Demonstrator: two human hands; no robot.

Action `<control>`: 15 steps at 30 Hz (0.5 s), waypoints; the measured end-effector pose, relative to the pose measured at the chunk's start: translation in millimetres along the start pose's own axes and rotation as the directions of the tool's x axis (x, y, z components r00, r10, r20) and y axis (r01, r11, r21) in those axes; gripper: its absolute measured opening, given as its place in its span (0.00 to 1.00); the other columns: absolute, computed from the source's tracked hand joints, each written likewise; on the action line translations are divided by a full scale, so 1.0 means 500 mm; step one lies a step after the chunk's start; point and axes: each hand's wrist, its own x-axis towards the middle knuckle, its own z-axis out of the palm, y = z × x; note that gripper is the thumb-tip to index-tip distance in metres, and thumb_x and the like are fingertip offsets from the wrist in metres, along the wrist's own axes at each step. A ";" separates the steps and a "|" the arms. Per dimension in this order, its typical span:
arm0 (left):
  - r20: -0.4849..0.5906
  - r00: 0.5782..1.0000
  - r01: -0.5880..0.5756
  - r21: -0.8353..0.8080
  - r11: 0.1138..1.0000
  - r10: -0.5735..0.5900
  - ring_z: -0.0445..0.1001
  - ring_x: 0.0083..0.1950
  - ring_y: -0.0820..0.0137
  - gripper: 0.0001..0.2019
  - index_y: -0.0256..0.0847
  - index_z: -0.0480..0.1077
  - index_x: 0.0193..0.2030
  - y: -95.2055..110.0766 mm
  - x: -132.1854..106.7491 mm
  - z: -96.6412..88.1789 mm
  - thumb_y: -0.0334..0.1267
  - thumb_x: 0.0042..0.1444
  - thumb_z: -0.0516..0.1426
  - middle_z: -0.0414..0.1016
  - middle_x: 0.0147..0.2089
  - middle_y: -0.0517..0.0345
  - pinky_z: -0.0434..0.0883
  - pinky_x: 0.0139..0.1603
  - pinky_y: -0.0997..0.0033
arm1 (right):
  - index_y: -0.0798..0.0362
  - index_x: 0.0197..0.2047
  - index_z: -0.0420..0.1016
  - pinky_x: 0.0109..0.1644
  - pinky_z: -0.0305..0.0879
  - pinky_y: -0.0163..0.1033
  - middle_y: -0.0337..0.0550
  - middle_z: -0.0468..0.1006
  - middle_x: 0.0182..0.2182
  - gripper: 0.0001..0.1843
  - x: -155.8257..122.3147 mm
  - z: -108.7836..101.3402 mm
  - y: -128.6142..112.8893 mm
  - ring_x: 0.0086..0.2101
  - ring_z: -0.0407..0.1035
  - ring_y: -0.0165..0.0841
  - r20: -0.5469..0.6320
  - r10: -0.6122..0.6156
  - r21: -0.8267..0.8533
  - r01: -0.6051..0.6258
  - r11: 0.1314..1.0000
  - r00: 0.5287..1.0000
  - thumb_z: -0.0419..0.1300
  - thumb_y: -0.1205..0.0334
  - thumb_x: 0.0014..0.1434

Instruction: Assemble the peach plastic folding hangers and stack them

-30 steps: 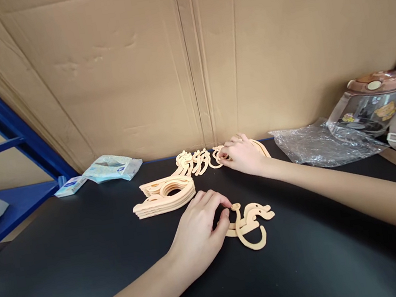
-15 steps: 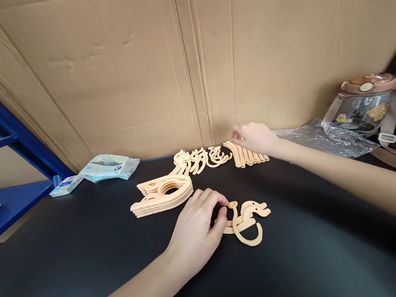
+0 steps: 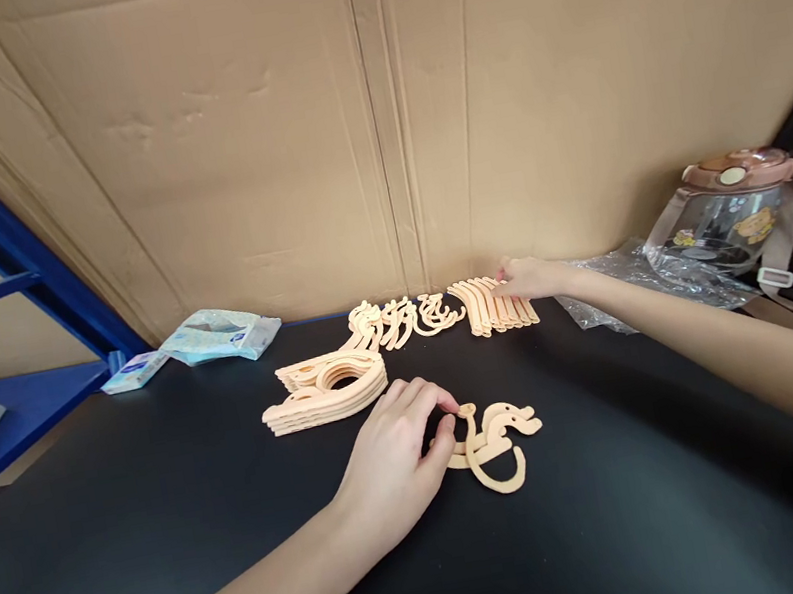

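Right hand (image 3: 526, 277) is lower than before, at the curved strips (image 3: 484, 309); grasp indeterminable. Left hand (image 3: 398, 451): fingertips at hook (image 3: 474, 461), grip likewise unclear.

Blk tabletop (image 3: 200, 533); pale-tan hook pc (image 3: 475, 456) at 5, same-tone slats (image 3: 486, 307) twd 3. Brn cardboard (image 3: 229, 163) at 12. Blue frame (image 3: 55, 303), 10. Lt-blue/wht pkt (image 3: 221, 336), 9. Bottle (image 3: 710, 219) far 3: pinkish-brn lid (image 3: 747, 167), cartoon print.
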 end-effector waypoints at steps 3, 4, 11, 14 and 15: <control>0.001 1.000 -0.001 0.005 1.000 0.001 0.68 0.42 0.64 0.07 0.43 0.66 0.39 0.001 0.001 -0.001 0.30 0.61 0.49 0.71 0.39 0.58 0.67 0.43 0.63 | 0.55 0.52 0.70 0.44 0.71 0.45 0.46 0.74 0.46 0.16 0.000 -0.003 -0.005 0.41 0.72 0.35 0.005 0.015 -0.026 -0.014 1.000 1.000 0.56 0.55 0.65; 0.003 1.000 -0.001 0.006 1.000 0.001 0.68 0.42 0.64 0.07 0.43 0.66 0.38 0.002 0.001 -0.001 0.30 0.61 0.49 0.71 0.39 0.59 0.67 0.43 0.63 | 0.55 0.52 0.69 0.45 0.71 0.46 0.46 0.74 0.47 0.16 -0.001 -0.004 -0.008 0.42 0.72 0.35 0.004 0.022 -0.041 -0.022 0.999 1.000 0.56 0.55 0.65; 0.005 1.000 0.000 0.019 1.000 -0.001 0.68 0.42 0.64 0.07 0.43 0.66 0.38 0.002 0.002 -0.002 0.29 0.61 0.49 0.71 0.38 0.58 0.67 0.43 0.63 | 0.55 0.52 0.70 0.46 0.71 0.47 0.47 0.73 0.48 0.17 0.000 -0.016 -0.034 0.43 0.71 0.36 0.038 0.064 -0.096 -0.060 0.994 0.997 0.56 0.55 0.65; 0.004 1.000 -0.003 0.017 1.000 0.003 0.68 0.42 0.65 0.07 0.43 0.66 0.38 0.002 0.001 -0.003 0.29 0.61 0.50 0.71 0.39 0.59 0.67 0.43 0.64 | 0.56 0.49 0.71 0.44 0.72 0.44 0.45 0.75 0.45 0.15 0.003 -0.016 -0.038 0.41 0.72 0.35 0.076 0.062 -0.090 -0.055 0.994 0.995 0.57 0.55 0.65; 0.003 1.000 -0.001 0.016 1.000 0.001 0.69 0.42 0.65 0.07 0.43 0.66 0.38 0.002 0.001 -0.003 0.29 0.61 0.50 0.71 0.39 0.59 0.67 0.43 0.64 | 0.56 0.49 0.71 0.43 0.72 0.44 0.45 0.75 0.45 0.14 0.005 -0.015 -0.038 0.40 0.72 0.34 0.079 0.059 -0.087 -0.052 0.995 0.995 0.57 0.55 0.65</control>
